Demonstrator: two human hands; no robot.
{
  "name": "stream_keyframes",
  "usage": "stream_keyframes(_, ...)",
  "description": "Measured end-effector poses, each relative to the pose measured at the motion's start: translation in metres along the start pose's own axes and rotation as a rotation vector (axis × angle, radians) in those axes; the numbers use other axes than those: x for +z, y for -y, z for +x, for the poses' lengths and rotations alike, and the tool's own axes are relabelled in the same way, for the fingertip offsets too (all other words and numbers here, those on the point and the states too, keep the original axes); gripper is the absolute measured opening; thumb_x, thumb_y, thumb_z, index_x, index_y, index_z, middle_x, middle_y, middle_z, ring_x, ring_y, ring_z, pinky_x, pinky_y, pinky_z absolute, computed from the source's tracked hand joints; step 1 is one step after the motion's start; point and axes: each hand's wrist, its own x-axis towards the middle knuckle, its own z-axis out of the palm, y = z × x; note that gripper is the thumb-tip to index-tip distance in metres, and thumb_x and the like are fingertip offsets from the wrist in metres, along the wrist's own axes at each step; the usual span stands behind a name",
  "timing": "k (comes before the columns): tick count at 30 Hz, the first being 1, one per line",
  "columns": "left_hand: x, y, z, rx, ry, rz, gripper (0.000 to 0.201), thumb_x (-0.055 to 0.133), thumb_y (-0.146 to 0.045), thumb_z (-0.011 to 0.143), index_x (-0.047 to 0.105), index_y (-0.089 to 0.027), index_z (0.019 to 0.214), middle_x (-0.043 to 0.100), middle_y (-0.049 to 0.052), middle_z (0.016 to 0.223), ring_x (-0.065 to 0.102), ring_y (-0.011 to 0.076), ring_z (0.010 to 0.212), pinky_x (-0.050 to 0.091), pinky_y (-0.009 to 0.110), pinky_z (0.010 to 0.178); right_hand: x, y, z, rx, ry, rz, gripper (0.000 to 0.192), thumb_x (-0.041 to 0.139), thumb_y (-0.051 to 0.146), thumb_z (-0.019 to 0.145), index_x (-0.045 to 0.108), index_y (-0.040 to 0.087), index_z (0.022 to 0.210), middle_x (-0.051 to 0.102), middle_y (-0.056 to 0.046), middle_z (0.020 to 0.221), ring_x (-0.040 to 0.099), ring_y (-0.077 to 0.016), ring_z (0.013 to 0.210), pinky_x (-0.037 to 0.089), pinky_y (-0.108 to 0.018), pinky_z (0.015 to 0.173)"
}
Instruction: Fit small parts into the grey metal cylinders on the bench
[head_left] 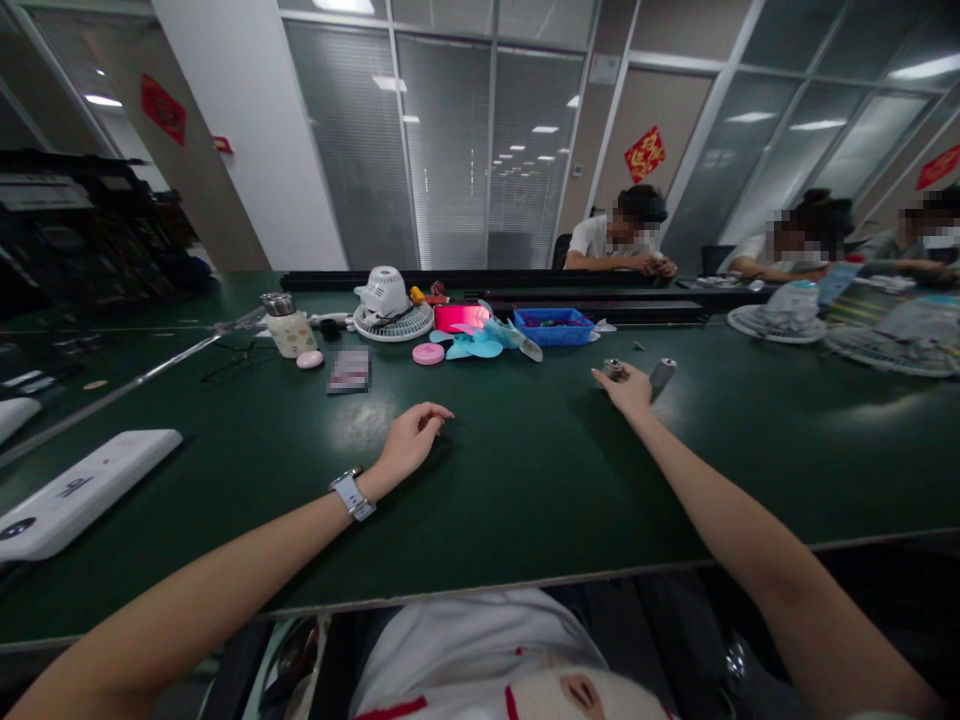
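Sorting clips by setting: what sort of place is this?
Probably an office workroom for assembling small fans: a long green table, fan parts, a blue parts tray, and glass partitions. Right hand touches a metal cylinder.

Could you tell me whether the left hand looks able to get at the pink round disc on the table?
Probably yes: the left hand rests curled on bare green table, and nothing lies between it and the pink disc.

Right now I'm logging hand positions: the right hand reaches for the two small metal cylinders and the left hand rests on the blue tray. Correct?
Not quite. The head view shows the left hand resting on the bare green table, well short of the blue tray. The right hand is indeed at the metal cylinders.
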Motion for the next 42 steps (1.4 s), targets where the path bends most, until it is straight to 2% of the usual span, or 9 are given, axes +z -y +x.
stream_keyframes(2, 0.0, -0.004, -0.001, 0.015, 0.01, -0.01, 0.029, 0.052, -0.039, 0.089, 0.07, -0.022, 0.105, 0.069, 0.003, 0.093, 0.063, 0.018, 0.081, 0.048, 0.031, 0.072, 0.014, 0.036, -0.025, 0.002, 0.111, 0.263, 0.051, 0.074, 0.048, 0.073, 0.068, 0.014, 0.111, 0.074, -0.013, 0.101, 0.071, -0.0251, 0.091, 0.056, -0.04, 0.084)
stream_keyframes(5, 0.0, -0.014, -0.005, 0.088, 0.042, -0.04, 0.037, 0.057, -0.046, 0.088, 0.067, -0.024, 0.116, 0.067, 0.005, 0.102, 0.061, 0.0186, 0.09, 0.048, 0.03, 0.075, 0.036, 0.097, -0.076, -0.074, 0.468, 0.581, 0.05, 0.08, 0.042, 0.068, 0.07, 0.015, 0.11, 0.075, -0.012, 0.101, 0.071, -0.0241, 0.09, 0.056, -0.039, 0.085)
stream_keyframes(10, 0.002, -0.024, -0.013, 0.21, 0.138, -0.076, 0.04, 0.059, -0.048, 0.089, 0.066, -0.027, 0.122, 0.063, 0.006, 0.111, 0.059, 0.0195, 0.1, 0.047, 0.031, 0.08, 0.044, 0.16, -0.144, -0.303, 0.8, 0.637, 0.045, 0.081, 0.038, 0.069, 0.07, 0.017, 0.108, 0.074, -0.006, 0.099, 0.07, -0.0218, 0.09, 0.055, -0.036, 0.084)
stream_keyframes(16, 0.004, -0.024, -0.01, 0.242, 0.147, -0.059, 0.03, 0.061, -0.048, 0.088, 0.076, -0.026, 0.101, 0.064, 0.006, 0.109, 0.058, 0.0221, 0.105, 0.046, 0.033, 0.083, 0.041, 0.161, -0.151, -0.392, 0.793, 0.559, 0.036, 0.078, 0.042, 0.073, 0.069, 0.016, 0.096, 0.071, -0.002, 0.086, 0.065, -0.0183, 0.08, 0.052, -0.031, 0.075)
stream_keyframes(23, -0.008, -0.026, 0.0, 0.261, 0.024, -0.019, 0.031, 0.062, -0.049, 0.087, 0.075, -0.026, 0.103, 0.07, 0.006, 0.106, 0.059, 0.0228, 0.103, 0.045, 0.035, 0.084, 0.043, 0.161, -0.151, -0.387, 0.79, 0.563, 0.041, 0.078, 0.042, 0.073, 0.07, 0.017, 0.104, 0.073, -0.006, 0.099, 0.067, -0.0201, 0.089, 0.052, -0.035, 0.083)
stream_keyframes(26, -0.009, -0.014, -0.001, 0.213, 0.095, 0.101, 0.03, 0.06, -0.049, 0.088, 0.077, -0.027, 0.101, 0.071, 0.005, 0.1, 0.059, 0.0226, 0.097, 0.044, 0.036, 0.082, 0.039, 0.162, -0.152, -0.379, 0.788, 0.577, 0.041, 0.079, 0.041, 0.073, 0.071, 0.017, 0.105, 0.074, -0.006, 0.1, 0.068, -0.0204, 0.09, 0.053, -0.035, 0.084)
stream_keyframes(31, -0.006, -0.007, -0.009, 0.201, 0.21, 0.304, 0.031, 0.061, -0.052, 0.085, 0.078, -0.03, 0.098, 0.067, 0.005, 0.089, 0.056, 0.0227, 0.089, 0.042, 0.036, 0.079, 0.031, 0.137, -0.114, -0.281, 0.722, 0.616, 0.047, 0.081, 0.042, 0.07, 0.071, 0.017, 0.109, 0.075, -0.007, 0.103, 0.07, -0.0219, 0.093, 0.054, -0.037, 0.088)
stream_keyframes(38, -0.003, -0.006, -0.007, 0.114, 0.131, 0.223, 0.048, 0.044, -0.056, 0.093, 0.069, -0.023, 0.118, 0.064, 0.004, 0.082, 0.055, 0.0192, 0.077, 0.042, 0.032, 0.07, 0.0, 0.017, 0.0, 0.039, -0.057, 0.259, 0.044, 0.078, 0.042, 0.069, 0.072, 0.015, 0.103, 0.075, -0.012, 0.098, 0.07, -0.0272, 0.092, 0.054, -0.042, 0.087)
stream_keyframes(42, -0.002, -0.002, -0.004, 0.07, 0.101, 0.177, 0.048, 0.04, -0.054, 0.094, 0.067, -0.021, 0.116, 0.066, 0.005, 0.085, 0.057, 0.0194, 0.079, 0.044, 0.032, 0.071, -0.017, -0.034, 0.02, 0.22, -0.102, -0.011, 0.039, 0.076, 0.042, 0.071, 0.071, 0.014, 0.098, 0.074, -0.013, 0.096, 0.07, -0.0285, 0.093, 0.053, -0.042, 0.087)
